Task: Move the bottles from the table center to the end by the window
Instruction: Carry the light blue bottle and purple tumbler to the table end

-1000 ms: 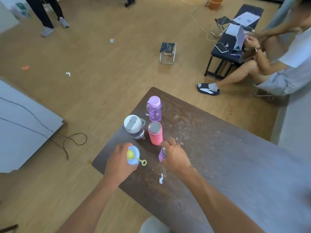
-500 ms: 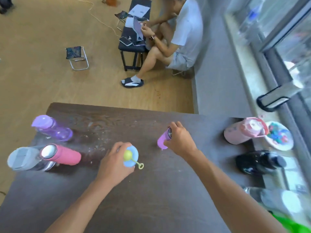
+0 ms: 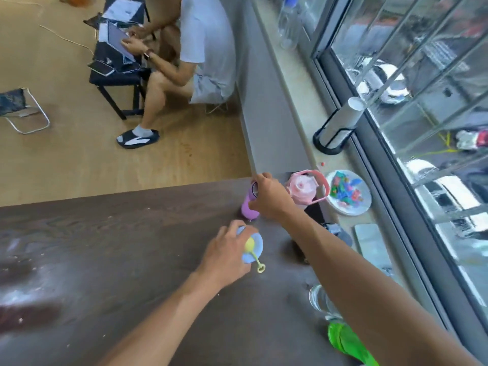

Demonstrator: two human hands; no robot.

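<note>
The right hand has its fingers closed around the top of a small purple bottle, which stands upright at the far edge of the dark tabletop, close to the window. Whether the bottle's base touches the tabletop or hangs just above it cannot be told. Just beside that hand, on the window side, stands a pink bottle with a pink carry handle arched over its lid.

The left hand grips a light blue bottle from above, its fingers wrapped around the cap; a yellow stopper and loop stick out from under the hand. This bottle is nearer the person than the purple one, the 2 near each other but apart.

Under the right forearm a dark bottle is partly hidden. Lower down, near the right edge of the tabletop, a clear bottle and a bright green bottle show from behind the same arm.

On the window sill sits a white plate of small coloured pieces, just beside the pink bottle, and further along a paper roll on a black stand. Beyond the tabletop a seated person bends over a low black bench, and a small folding stool stands on the wooden floor
</note>
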